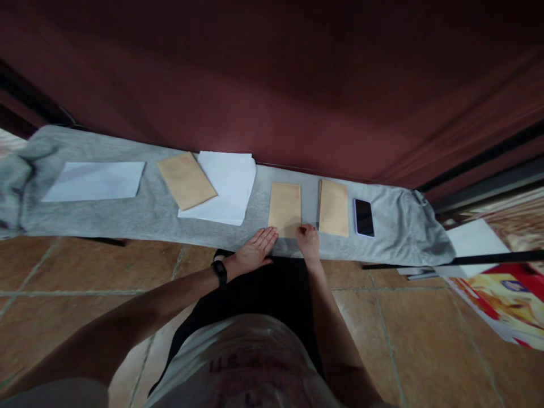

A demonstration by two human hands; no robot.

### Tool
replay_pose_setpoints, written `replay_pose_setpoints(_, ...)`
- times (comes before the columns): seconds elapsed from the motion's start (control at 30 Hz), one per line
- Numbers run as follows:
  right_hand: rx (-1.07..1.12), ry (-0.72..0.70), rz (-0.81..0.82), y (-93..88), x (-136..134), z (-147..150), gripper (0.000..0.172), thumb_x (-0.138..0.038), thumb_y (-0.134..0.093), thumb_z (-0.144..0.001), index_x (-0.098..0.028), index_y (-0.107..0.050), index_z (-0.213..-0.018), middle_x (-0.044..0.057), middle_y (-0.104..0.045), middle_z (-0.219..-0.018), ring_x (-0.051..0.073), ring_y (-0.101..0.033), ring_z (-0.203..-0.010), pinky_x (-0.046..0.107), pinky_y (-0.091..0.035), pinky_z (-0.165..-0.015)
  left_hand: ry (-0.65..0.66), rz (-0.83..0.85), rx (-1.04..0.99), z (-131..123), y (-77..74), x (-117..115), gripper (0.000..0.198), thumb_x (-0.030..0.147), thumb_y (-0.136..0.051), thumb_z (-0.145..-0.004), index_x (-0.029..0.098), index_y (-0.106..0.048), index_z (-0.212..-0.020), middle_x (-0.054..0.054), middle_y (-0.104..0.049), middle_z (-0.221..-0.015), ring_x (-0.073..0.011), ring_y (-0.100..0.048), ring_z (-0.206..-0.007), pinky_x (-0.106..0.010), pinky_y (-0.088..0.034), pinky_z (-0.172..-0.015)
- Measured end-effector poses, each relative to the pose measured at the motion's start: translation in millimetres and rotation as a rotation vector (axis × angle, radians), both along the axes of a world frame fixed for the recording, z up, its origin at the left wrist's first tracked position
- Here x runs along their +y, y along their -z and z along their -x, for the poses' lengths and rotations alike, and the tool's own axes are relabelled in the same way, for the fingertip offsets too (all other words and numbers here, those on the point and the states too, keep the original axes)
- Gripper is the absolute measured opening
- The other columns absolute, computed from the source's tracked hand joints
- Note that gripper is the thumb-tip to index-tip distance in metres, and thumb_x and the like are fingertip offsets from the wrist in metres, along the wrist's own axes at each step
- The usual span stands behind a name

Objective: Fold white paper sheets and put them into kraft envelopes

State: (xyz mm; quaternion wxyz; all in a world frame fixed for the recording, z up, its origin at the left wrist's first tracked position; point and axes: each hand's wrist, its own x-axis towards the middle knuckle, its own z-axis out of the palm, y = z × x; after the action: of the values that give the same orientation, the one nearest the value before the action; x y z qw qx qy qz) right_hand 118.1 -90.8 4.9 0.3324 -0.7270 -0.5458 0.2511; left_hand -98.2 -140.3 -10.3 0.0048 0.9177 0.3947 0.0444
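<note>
A brown paper envelope (284, 205) lies flat on grey cloth (262, 195), red print upper right

The grey cloth (144, 224) carries, from left to right, a white sheet (96, 180), slanted envelope (186, 180), white papers (232, 190), middle envelope (285, 205), envelope stack (334, 208) and phone (364, 217).

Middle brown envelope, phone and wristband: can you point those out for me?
Middle brown envelope (285, 206): head view, centre of its upper face.
Phone (364, 218): head view, middle of its dark screen.
Wristband (220, 272): head view, its dark face.

Maroon backdrop (272, 90); brown tiled floor (419, 323)
</note>
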Motion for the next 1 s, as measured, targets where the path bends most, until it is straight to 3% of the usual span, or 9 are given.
replay_pose_setpoints(0.17,0.178,0.033,0.021,0.8,-1,-1,0.020,-0.029,-0.055,-0.083,-0.017,-0.064,-0.096,0.009,-0.072,-0.090,0.023,-0.067,-0.090,0.037,-0.052,-0.088,-0.036,-0.001,-0.062,-1,2.4,-1,0.085,0.046,-0.057,-0.092,0.006,-0.021,-0.158,-0.022,-0.027,-0.163,-0.0304,-0.020,-0.154,-0.046,-0.019,-0.127)
replay_pose_setpoints(0.33,0.481,0.077,0.071,5.9,-4,12,0.023,-0.033,-0.055,-0.084,-0.019,-0.060,-0.101,0.001,-0.068,-0.077,0.017,-0.066,-0.062,0.031,-0.057,-0.063,-0.046,-0.037,-0.104,-2,5.3,-1,0.077,0.041,-0.053,-0.094,0.008,-0.025,-0.158,-0.021,-0.030,-0.163,-0.0300,-0.023,-0.153,-0.048,-0.023,-0.126)
replay_pose_setpoints(0.4,0.618,0.087,0.087,7.1,-6,20,0.019,-0.035,-0.059,-0.082,-0.021,-0.058,-0.095,-0.002,-0.065,-0.073,0.015,-0.066,-0.059,0.028,-0.058,-0.058,-0.041,-0.053,-0.108,-2,7.6,0,0.074,0.041,-0.052,-0.095,0.008,-0.028,-0.157,-0.021,-0.031,-0.162,-0.0307,-0.025,-0.153,-0.049,-0.024,-0.125)
replay_pose_setpoints(0.63,0.965,0.189,0.083,7.6,-15,36,0.028,-0.041,-0.072,-0.072,-0.024,-0.051,-0.079,-0.005,-0.059,-0.067,0.015,-0.066,-0.060,0.028,-0.061,-0.059,-0.055,-0.079,-0.174,-3,13.3,3,0.067,0.045,-0.044,-0.098,0.009,-0.036,-0.153,-0.021,-0.039,-0.159,-0.0300,-0.033,-0.150,-0.050,-0.032,-0.122)
replay_pose_setpoints(0.83,1.112,0.202,0.113,6.5,-16,30,0.031,-0.038,-0.078,-0.068,-0.023,-0.053,-0.079,-0.005,-0.062,-0.067,0.015,-0.067,-0.058,0.028,-0.061,-0.056,-0.132,-0.039,-0.248,-8,-4.7,14,0.052,0.042,-0.035,-0.103,0.014,-0.049,-0.145,-0.015,-0.052,-0.151,-0.0260,-0.049,-0.140,-0.047,-0.042,-0.115)
replay_pose_setpoints(1.0,1.157,0.121,0.149,9.6,-20,24,0.034,-0.043,-0.080,-0.067,-0.022,-0.057,-0.079,0.000,-0.069,-0.067,0.019,-0.070,-0.059,0.032,-0.061,-0.055,-0.137,-0.035,-0.233,-27,-9.5,41,0.056,0.044,-0.031,-0.104,0.012,-0.046,-0.148,-0.016,-0.047,-0.155,-0.0257,-0.042,-0.145,-0.047,-0.035,-0.119)
